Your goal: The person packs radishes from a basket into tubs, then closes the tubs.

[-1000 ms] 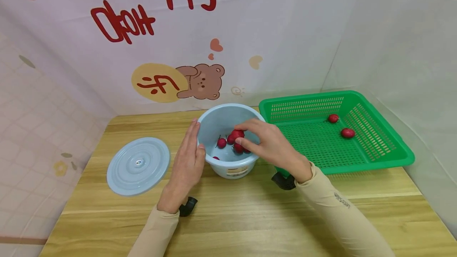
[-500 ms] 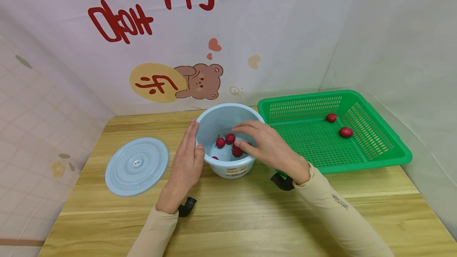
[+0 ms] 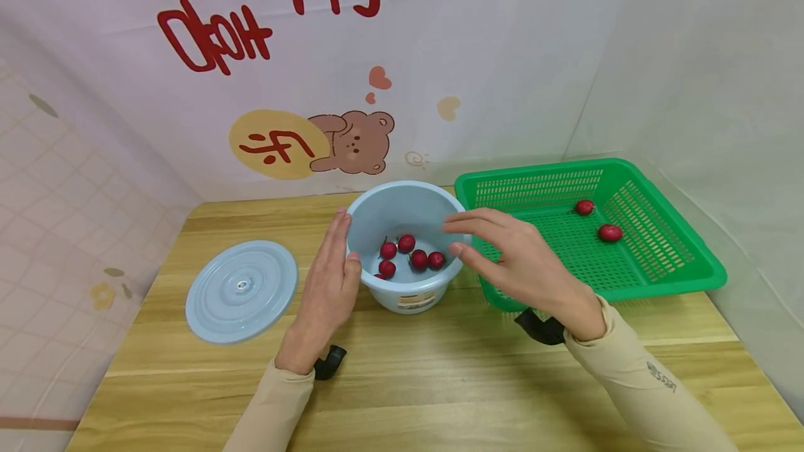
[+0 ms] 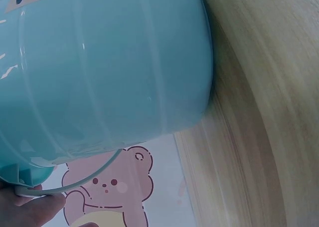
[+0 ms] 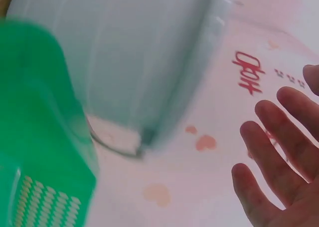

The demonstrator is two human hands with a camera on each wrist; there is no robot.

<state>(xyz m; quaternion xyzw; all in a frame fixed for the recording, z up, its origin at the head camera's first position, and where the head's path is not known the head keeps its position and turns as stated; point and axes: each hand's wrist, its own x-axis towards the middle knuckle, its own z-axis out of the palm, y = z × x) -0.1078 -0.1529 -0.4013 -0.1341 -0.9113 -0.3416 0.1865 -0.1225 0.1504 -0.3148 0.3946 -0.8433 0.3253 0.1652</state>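
Note:
A light-blue bucket [image 3: 402,194] stands upright mid-table in the head view. Several round, red, radish-like pieces with thin tails [image 3: 419,260] lie on its floor. My left hand [image 3: 326,291] rests with straight fingers against the bucket's left side and rim; in the left wrist view, its fingers [image 4: 45,207] are beside the bucket's thin handle [image 4: 84,181]. Above the right rim, my right hand [image 3: 518,257] is spread, holding nothing. In the right wrist view its fingers [image 5: 274,162] are apart. Two more red pieces [image 3: 609,233] lie in the green basket [image 3: 666,222].
On the table's left lies a round blue lid [image 3: 241,291]. The slotted green basket stands close to the bucket's right side. Behind the wooden table [image 3: 402,382] hangs a white printed cloth [image 3: 502,54]. Black wrist mounts sit under both wrists.
My right hand has let go of a red piece inside the bucket, then lifted up and to the right, over the rim. My left hand has stayed against the bucket.

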